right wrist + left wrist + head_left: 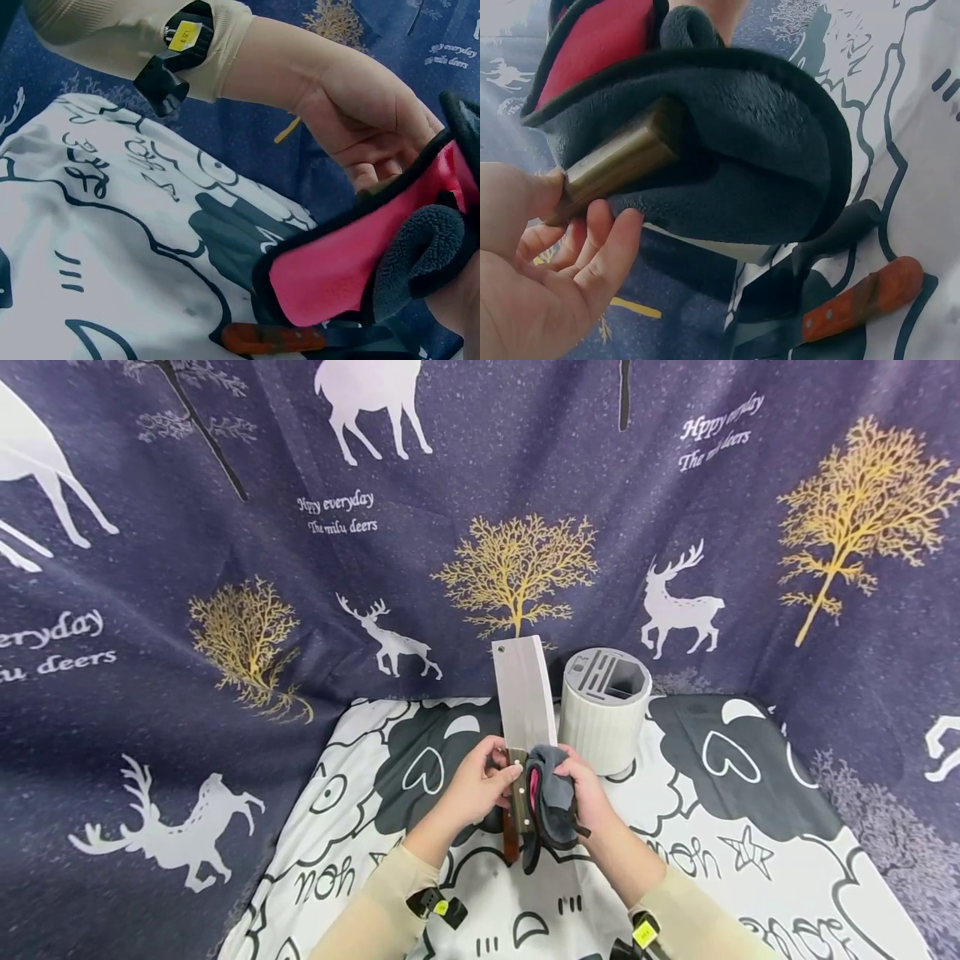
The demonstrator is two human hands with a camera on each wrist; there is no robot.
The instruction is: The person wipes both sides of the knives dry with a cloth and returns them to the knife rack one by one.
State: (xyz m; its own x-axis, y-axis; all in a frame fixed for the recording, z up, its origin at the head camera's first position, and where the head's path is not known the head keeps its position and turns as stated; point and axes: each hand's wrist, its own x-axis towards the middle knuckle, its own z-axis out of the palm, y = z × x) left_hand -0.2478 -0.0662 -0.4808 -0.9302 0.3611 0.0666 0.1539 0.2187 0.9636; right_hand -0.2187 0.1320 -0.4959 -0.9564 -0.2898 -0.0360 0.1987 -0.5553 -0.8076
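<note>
A cleaver (522, 689) with a broad steel blade points up and away in the head view. My left hand (480, 781) grips its brown riveted handle (622, 161) between thumb and fingers. My right hand (588, 789) holds a dark grey and pink cloth (555, 785) against the cleaver, near where blade meets handle. In the left wrist view the cloth drapes around the handle's end; the right fingers are partly hidden by it. Below lie a knife with an orange-brown handle (866, 300) and another with a black handle (840, 232); their blades are mostly hidden.
A white ribbed knife block (600, 735) with a grey slotted top stands just beyond my right hand. The surface bears a black-and-white cartoon cloth (337, 843). Behind and at both sides hangs a dark blue curtain (450, 485) with deer and trees.
</note>
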